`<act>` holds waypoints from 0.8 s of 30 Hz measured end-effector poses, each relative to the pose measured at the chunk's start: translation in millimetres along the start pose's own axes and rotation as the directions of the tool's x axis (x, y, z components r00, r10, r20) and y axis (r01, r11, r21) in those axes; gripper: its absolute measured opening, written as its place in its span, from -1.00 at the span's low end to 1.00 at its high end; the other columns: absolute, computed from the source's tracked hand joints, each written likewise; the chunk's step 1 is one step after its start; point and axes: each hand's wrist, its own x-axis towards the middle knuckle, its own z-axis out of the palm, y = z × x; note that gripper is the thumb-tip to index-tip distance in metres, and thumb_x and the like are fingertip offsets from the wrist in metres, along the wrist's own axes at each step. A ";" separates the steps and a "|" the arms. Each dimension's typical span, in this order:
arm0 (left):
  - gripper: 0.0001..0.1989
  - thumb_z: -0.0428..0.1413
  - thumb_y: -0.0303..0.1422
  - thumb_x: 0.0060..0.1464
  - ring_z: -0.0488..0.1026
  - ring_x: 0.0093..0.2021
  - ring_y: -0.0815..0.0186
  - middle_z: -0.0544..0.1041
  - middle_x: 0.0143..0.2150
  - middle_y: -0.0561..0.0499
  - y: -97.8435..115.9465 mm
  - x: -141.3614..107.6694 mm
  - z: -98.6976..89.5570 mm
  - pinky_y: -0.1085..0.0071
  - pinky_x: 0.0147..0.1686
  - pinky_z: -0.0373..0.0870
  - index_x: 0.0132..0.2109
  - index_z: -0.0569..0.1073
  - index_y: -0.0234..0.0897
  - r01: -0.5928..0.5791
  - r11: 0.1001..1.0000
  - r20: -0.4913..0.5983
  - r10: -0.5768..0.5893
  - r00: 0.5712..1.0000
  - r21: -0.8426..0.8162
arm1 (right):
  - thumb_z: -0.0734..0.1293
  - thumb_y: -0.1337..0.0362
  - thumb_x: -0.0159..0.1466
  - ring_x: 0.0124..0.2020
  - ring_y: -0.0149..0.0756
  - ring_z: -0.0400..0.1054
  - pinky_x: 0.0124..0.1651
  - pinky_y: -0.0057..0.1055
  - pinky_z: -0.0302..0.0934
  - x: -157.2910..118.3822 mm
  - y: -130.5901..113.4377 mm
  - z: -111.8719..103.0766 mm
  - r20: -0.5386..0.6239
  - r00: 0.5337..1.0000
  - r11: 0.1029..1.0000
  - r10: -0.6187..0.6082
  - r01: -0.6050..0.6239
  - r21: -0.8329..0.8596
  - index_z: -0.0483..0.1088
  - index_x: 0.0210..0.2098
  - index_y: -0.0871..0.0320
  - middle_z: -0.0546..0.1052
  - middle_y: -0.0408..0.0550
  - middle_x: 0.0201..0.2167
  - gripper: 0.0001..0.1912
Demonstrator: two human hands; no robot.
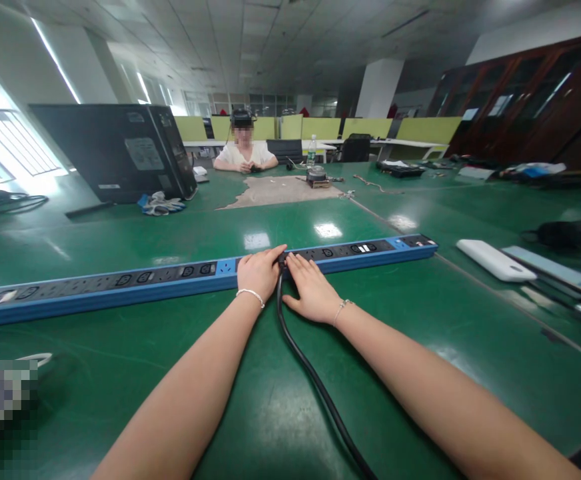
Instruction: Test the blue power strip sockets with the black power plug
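Note:
A long blue power strip [95, 295] with black socket panels lies across the green table. A thick black cable [315, 377] runs from the strip between my hands toward the table's near edge. My left hand [259, 273] rests on the strip just left of the cable's plug, its fingers pressed together around the plug's left side. My right hand [313, 288] lies on the strip to the right of the plug, fingers stretched out and thumb apart, fingertips beside the plug. The plug itself is mostly hidden between the fingertips.
A black computer case [115, 153] stands back left with gloves [160, 203] before it. A person [245, 153] sits across the table. At the right lie a white power bank [495, 260] and a phone [560, 270]. A bottle [312, 152] stands at the back.

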 end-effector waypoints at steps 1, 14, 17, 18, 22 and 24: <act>-0.64 -0.08 -0.30 0.17 0.42 -0.01 0.32 0.52 0.00 0.09 0.7 0.6 -0.8 0.32 0.01 0.24 0.10 0.33 0.04 0.006 1.000 0.003 -0.006 1.000 -0.002 | 0.32 0.13 0.10 0.33 -0.09 -0.25 0.31 -0.09 -0.21 -5.6 -1.3 -0.7 -0.004 1.000 1.000 -0.007 0.008 0.019 -0.09 0.29 0.34 -0.01 0.22 0.30 -0.12; -0.68 -0.06 -0.32 0.18 0.43 -0.01 0.33 0.53 -0.02 0.13 0.6 3.7 6.3 0.24 0.12 0.12 0.06 0.36 0.07 0.073 0.997 -0.010 -0.073 0.997 -0.036 | 0.18 0.36 0.22 0.08 -0.34 0.23 0.10 -0.32 0.10 -21.6 -43.6 -22.1 -0.111 0.730 0.738 -0.674 0.672 -0.059 0.46 -0.24 0.03 0.44 -0.18 0.03 -0.75; -0.67 -0.07 -0.32 0.18 0.42 0.00 0.32 0.52 -0.01 0.12 1.2 4.4 8.2 0.20 0.14 0.07 0.06 0.36 0.08 0.096 0.995 0.005 -0.096 0.995 -0.030 | 0.20 0.39 0.19 -0.08 -0.30 0.29 -0.08 -0.33 0.17 -16.5 -34.0 -20.1 -0.155 0.775 0.790 -0.612 0.608 -0.080 0.45 -0.25 0.10 0.50 -0.10 -0.08 -0.77; -0.68 -0.06 -0.30 0.18 0.43 -0.01 0.31 0.53 -0.01 0.12 1.4 4.6 8.3 0.19 0.14 0.07 0.06 0.36 0.08 0.103 0.994 0.007 -0.103 0.995 -0.026 | 0.21 0.39 0.17 -0.09 -0.28 0.28 -0.09 -0.32 0.17 -15.4 -31.5 -22.2 -0.125 0.774 0.784 -0.621 0.616 -0.078 0.45 -0.24 0.09 0.49 -0.09 -0.07 -0.78; -0.69 -0.06 -0.27 0.18 0.44 -0.03 0.31 0.54 -0.03 0.10 2.1 5.4 7.3 0.20 0.13 0.07 0.06 0.36 0.07 0.117 0.993 0.008 -0.117 0.993 -0.020 | 0.24 0.28 0.12 -0.02 -0.22 0.23 -0.05 -0.25 0.13 -14.4 -31.3 -37.4 0.001 0.706 0.705 -0.708 0.707 -0.057 0.42 -0.31 0.12 0.40 -0.04 -0.01 -0.83; -0.69 -0.06 -0.27 0.18 0.44 -0.04 0.30 0.54 -0.04 0.09 2.2 5.8 7.0 0.19 0.12 0.09 0.06 0.35 0.06 0.118 0.993 0.013 -0.118 0.993 -0.024 | 0.25 0.27 0.10 0.02 -0.21 0.21 0.01 -0.24 0.09 -14.2 -34.3 -43.2 0.028 0.675 0.673 -0.737 0.738 -0.050 0.41 -0.34 0.14 0.39 -0.02 -0.01 -0.84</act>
